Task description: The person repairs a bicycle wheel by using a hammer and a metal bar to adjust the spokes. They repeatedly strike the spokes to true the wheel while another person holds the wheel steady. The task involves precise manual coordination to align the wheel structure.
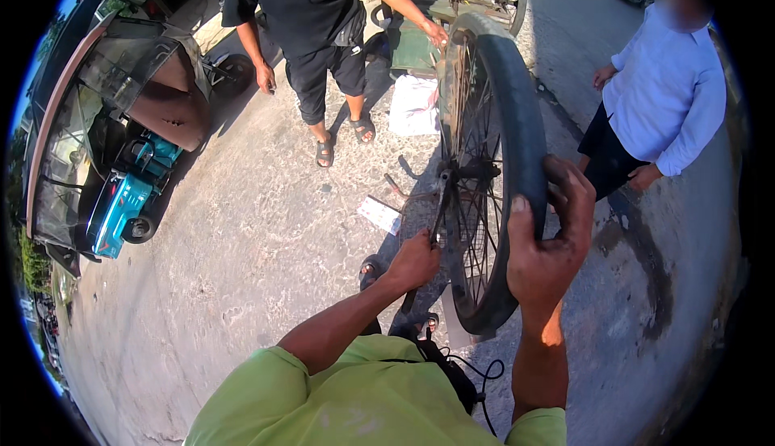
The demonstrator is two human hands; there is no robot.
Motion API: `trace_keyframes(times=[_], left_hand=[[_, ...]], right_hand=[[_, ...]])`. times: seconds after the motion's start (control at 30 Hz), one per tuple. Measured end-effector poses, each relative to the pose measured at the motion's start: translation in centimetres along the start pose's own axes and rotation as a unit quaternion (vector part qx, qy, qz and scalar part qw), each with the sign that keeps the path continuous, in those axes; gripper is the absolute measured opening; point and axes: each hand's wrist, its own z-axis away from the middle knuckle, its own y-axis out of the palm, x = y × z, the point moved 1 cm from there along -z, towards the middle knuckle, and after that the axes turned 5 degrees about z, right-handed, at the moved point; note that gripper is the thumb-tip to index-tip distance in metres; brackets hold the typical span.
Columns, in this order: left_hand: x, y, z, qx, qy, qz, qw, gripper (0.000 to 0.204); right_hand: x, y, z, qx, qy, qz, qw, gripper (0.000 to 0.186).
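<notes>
A large spoked wheel with a black tire (525, 123) stands upright in front of me, its hub at the middle. My right hand (549, 232) grips the tire's right side, thumb and fingers bent round it. Low by the hub's left, my left hand (416, 256) is closed on a metal bar (436, 228) that runs along the wheel. The right hand of a person in black (299, 10) is at the top left of the wheel. On the ground just left of the wheel lie a white rectangular packet (379, 214) and some bent metal pieces.
A teal three-wheeler (121, 212) with a canopy is parked at the left. A person in a white shirt (662, 99) stands close at the right. A green cart frame (412, 50) with a white sack (413, 111) is behind the wheel. Other vehicles are at the top right.
</notes>
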Motion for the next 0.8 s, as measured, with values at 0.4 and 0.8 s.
trace_keyframes(times=[0.4, 0.8], left_hand=[[12.1, -3.7, -2.7, 0.052, 0.072, -0.072, 0.993, 0.028], [33.2, -10.2, -10.0, 0.138, -0.113, -0.303, 0.936, 0.039]], right_hand=[[0.8, 1.1, -2.6, 0.006, 0.062, 0.043, 0.997, 0.043], [0.2, 1.8, -3.4, -0.012, 0.106, -0.009, 0.994, 0.045]])
